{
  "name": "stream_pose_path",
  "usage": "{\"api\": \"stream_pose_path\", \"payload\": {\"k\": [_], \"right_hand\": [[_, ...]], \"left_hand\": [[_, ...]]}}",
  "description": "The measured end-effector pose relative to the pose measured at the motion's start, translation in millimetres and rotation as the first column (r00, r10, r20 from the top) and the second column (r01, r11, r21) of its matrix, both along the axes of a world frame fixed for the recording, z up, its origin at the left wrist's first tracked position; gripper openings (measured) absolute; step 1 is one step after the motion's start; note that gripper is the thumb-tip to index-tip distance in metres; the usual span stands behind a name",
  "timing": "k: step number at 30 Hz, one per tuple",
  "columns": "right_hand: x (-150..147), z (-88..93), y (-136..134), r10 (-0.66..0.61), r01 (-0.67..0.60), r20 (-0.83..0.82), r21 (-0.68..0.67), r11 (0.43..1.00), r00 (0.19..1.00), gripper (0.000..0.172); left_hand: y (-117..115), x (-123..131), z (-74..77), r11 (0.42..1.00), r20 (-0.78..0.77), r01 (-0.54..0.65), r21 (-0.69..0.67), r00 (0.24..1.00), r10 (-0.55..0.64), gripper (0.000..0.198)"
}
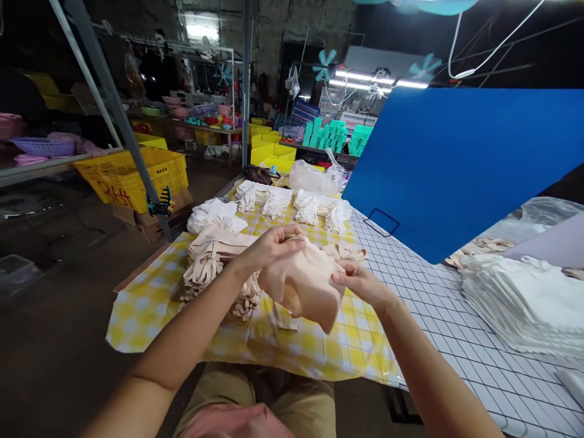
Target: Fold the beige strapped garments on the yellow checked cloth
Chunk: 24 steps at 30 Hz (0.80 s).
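Note:
Between my two hands a beige fabric garment (310,283) hangs above the table, its lower part draping loosely. My left hand (279,246) pinches its top edge, thumb and fingers pressed together. At the garment's right side my right hand (360,281) grips the cloth between thumb and fingers. A thin strap dangles below it toward the checked tablecloth (159,313). Left of the garment lies a pile of folded beige garments (205,255) with straps hanging down, partly behind my left forearm. Another beige piece (349,250) lies flat behind my right hand.
White garment stacks (262,194) lie farther back, with a plastic bag (314,176) behind. A large blue board (465,164) stands at the right, over a grid-patterned surface (429,316). A tall white fabric stack (520,298) sits there. A yellow crate (137,173) stands left, beside a metal post.

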State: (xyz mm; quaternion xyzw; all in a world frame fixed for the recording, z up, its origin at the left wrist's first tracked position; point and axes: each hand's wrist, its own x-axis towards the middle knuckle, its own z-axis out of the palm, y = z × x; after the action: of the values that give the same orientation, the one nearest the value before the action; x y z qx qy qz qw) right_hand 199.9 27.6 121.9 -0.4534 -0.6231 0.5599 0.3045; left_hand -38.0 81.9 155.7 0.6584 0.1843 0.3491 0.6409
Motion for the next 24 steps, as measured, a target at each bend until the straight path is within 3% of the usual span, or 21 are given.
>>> {"api": "stream_pose_path", "payload": {"k": [4,10,14,17,20,24], "right_hand": [[23,2.1,-24,-0.047,0.045,0.066,0.023,0.999,0.997,0.03],[45,6.8,-55,-0.168,0.165,0.087,0.035,0.986,0.982,0.035],[52,10.5,-66,-0.232,0.221,0.136,0.089,0.971,0.963,0.037],[52,20.0,-75,-0.249,0.223,0.23,0.136,0.965,0.941,0.038],[51,35.8,-81,-0.297,0.225,0.299,0.251,0.941,0.907,0.038],[55,45.0,-74,-0.355,0.229,0.326,0.367,0.902,0.876,0.036]], "left_hand": [[-1,-21,-6.2,0.998,-0.039,-0.062,0.032,0.997,0.063,0.03],[5,-33,-34.4,0.944,-0.259,-0.028,0.328,0.959,0.118,0.028],[6,-33,-49.0,0.895,-0.397,0.014,0.446,0.899,0.183,0.024],[2,-34,-44.0,0.865,-0.43,0.05,0.499,0.881,0.197,0.022],[-2,-37,-28.4,0.816,-0.42,0.048,0.576,0.874,0.246,0.021],[-2,-37,-20.3,0.741,-0.439,0.097,0.664,0.853,0.282,0.023]]}}
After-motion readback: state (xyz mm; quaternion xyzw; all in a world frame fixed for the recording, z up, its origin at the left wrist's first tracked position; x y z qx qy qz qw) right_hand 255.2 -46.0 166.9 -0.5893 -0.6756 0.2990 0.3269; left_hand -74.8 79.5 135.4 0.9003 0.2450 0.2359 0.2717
